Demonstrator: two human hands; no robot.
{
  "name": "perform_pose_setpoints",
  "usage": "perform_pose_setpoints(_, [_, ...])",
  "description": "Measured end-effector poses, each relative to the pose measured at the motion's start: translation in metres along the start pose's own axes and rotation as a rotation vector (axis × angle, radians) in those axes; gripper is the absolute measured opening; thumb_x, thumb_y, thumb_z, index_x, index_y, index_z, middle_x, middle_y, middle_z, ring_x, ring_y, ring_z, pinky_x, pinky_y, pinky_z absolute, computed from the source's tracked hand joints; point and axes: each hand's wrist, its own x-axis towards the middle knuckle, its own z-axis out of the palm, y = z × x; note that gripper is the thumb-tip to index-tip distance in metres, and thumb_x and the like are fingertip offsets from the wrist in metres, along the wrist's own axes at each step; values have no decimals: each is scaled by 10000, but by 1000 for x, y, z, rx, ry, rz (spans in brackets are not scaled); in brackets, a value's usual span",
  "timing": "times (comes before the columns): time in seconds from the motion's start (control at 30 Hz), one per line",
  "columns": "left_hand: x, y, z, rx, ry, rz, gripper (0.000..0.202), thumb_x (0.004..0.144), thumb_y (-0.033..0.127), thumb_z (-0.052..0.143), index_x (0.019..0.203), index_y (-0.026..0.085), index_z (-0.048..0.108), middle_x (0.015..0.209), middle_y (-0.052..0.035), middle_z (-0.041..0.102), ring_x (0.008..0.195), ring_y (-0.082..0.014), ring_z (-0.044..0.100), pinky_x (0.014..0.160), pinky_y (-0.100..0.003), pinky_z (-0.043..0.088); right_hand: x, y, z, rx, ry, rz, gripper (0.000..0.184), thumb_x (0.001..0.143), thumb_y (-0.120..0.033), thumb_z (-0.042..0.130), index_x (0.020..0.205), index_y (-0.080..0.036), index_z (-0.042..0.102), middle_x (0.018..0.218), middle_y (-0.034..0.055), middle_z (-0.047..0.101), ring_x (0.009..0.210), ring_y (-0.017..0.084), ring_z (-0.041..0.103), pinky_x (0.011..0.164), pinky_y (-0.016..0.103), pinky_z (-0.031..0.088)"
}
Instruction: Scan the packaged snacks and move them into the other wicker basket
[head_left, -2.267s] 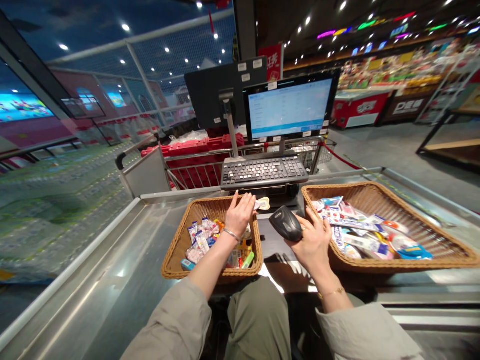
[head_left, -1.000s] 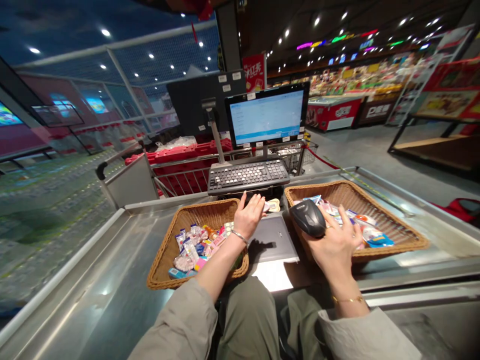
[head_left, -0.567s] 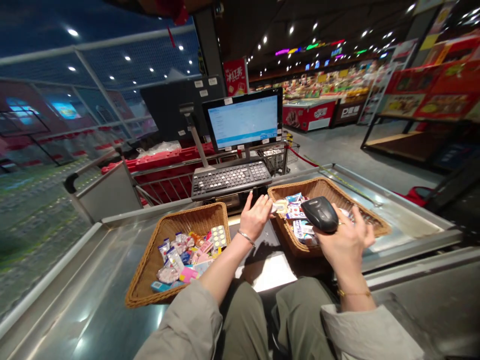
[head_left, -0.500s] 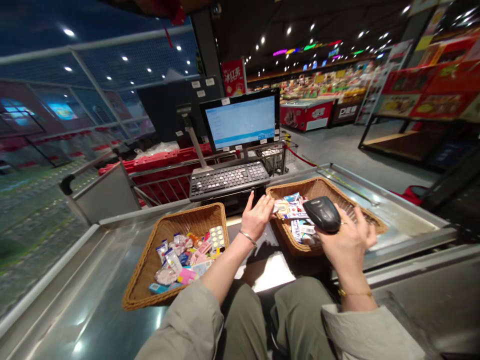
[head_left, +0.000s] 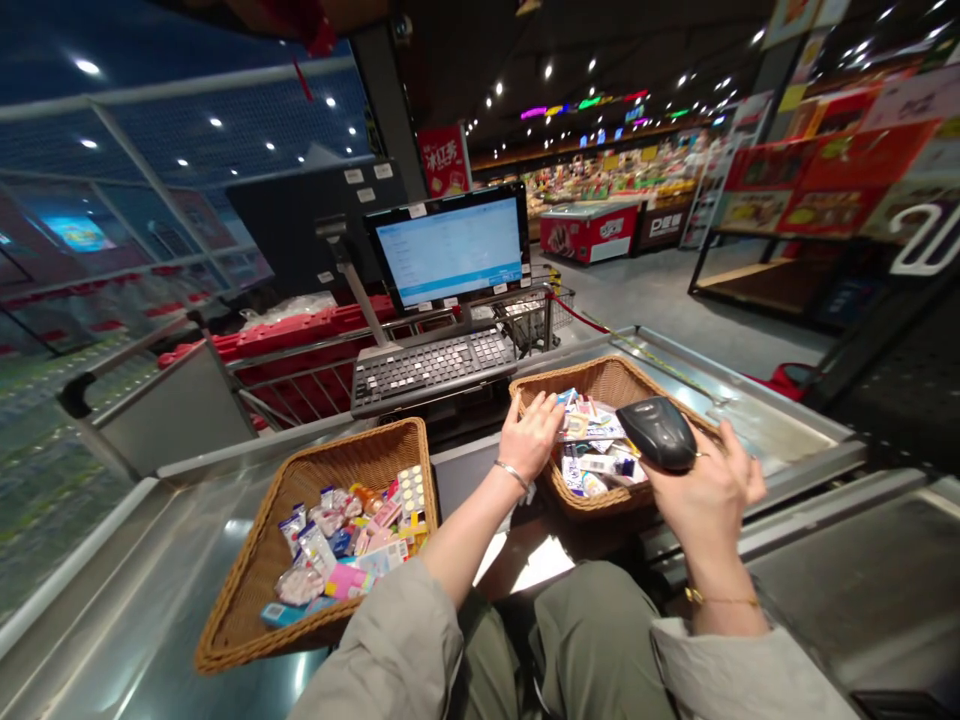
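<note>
My right hand point(head_left: 705, 490) grips a black handheld barcode scanner point(head_left: 658, 433), its rounded head tilted left over the right wicker basket point(head_left: 600, 372). My left hand point(head_left: 531, 437), palm turned down with a bracelet at the wrist, is at that basket's left side. Its closed fingers are on the end of a small pale packet point(head_left: 589, 427); the thumb is hidden. Beneath the packet and scanner lie several small packs point(head_left: 600, 468). On my left stands another wicker basket point(head_left: 251, 560) with mixed small goods, among them a sheet of round yellow pieces point(head_left: 412, 493).
A keyboard point(head_left: 435, 368) and a lit monitor point(head_left: 450, 250) stand behind the baskets. The metal counter point(head_left: 161, 560) runs along both sides. Further back are a shopping cart point(head_left: 529, 312), a red freezer point(head_left: 589, 232) and stacked boxes point(head_left: 825, 170).
The view has turned slightly right. My left hand has moved further over the right basket with the packet, which now lies more fully in view. The scanner stays in my right hand.
</note>
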Motion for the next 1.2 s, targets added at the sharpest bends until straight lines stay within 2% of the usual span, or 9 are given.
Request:
perform_pose_setpoints(0.17, [22, 10, 13, -5, -93, 10, 391, 1041, 218, 465, 1407, 132, 573, 1516, -145, 557, 1455, -257, 473, 1250, -491, 350, 2, 5, 0, -18, 17, 6, 537, 823, -538, 598, 1203, -173, 700, 1219, 151, 725, 1406, 377, 449, 1179, 609, 199])
perform_pose_setpoints(0.23, [34, 18, 20, 1, -141, -33, 454, 1035, 261, 495, 1456, 92, 522, 1549, -189, 506, 1483, -276, 428, 1243, -459, 361, 3, 7, 1, -20, 28, 3, 520, 826, -523, 601, 1198, -174, 701, 1210, 155, 728, 1401, 384, 460, 1178, 622, 208])
perform_pose_setpoints(0.33, [48, 28, 29, 19, -206, -130, 607, 1017, 358, 542, 1522, 42, 426, 1586, -240, 432, 1506, -317, 383, 1229, -468, 372, 4, 10, 3, -22, 30, -6, 505, 819, -505, 623, 1190, -172, 701, 1199, 158, 732, 1405, 389, 460, 1177, 628, 222])
perform_pose_setpoints(0.47, [50, 34, 31, 2, -208, -121, 585, 1031, 360, 499, 1524, 52, 432, 1586, -207, 449, 1511, -300, 379, 1253, -479, 329, 3, 14, 5, -28, 31, 3, 451, 814, -498, 631, 1129, -185, 712, 1202, 152, 733, 1405, 388, 464, 1179, 626, 221])
perform_pose_setpoints(0.57, [42, 31, 23, -11, -179, -123, 569, 1033, 394, 485, 1513, 90, 463, 1578, -173, 474, 1511, -310, 378, 1253, -522, 314, 2, 13, 6, -24, 20, 13, 436, 815, -502, 626, 1104, -188, 717, 1200, 153, 735, 1405, 388, 464, 1176, 622, 221])
perform_pose_setpoints(0.77, [18, 25, -6, -7, -202, -177, 567, 1021, 426, 506, 1489, 107, 494, 1569, -174, 487, 1497, -329, 400, 1244, -552, 320, -3, 0, 10, -10, -19, 9, 463, 821, -543, 611, 1111, -197, 710, 1212, 148, 731, 1409, 373, 459, 1172, 617, 228])
perform_pose_setpoints(1.0, [-33, 15, -44, 0, -218, -258, 584, 1012, 428, 530, 1488, 95, 475, 1545, -180, 516, 1475, -333, 431, 1241, -572, 315, -14, -22, 17, 1, -95, -106, 476, 848, -550, 558, 1129, -193, 699, 1216, 165, 723, 1405, 354, 458, 1170, 623, 219])
perform_pose_setpoints(1.2, [-75, -8, -72, 43, -212, -325, 568, 998, 413, 568, 1471, 108, 493, 1534, -182, 529, 1475, -333, 433, 1232, -571, 332, -24, -54, 27, 45, -159, -175, 534, 849, -561, 565, 1213, -189, 685, 1190, 175, 724, 1386, 381, 469, 1137, 636, 254])
